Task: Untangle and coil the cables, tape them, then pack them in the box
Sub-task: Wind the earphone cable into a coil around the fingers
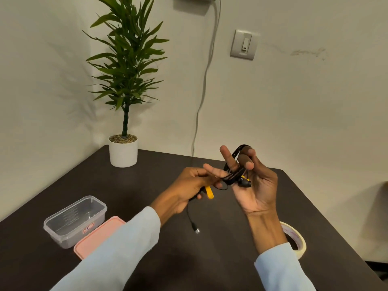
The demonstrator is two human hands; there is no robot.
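The dark table [210, 259] has open room in the middle, under the two hands. At the left, a clear box [75, 220] and a pink lid [97, 236] block the way. They look like they touch, but it is hard to tell. A tape roll [296, 240] sits at the right. A potted plant [123, 152] stands at the back left corner, near the wall.
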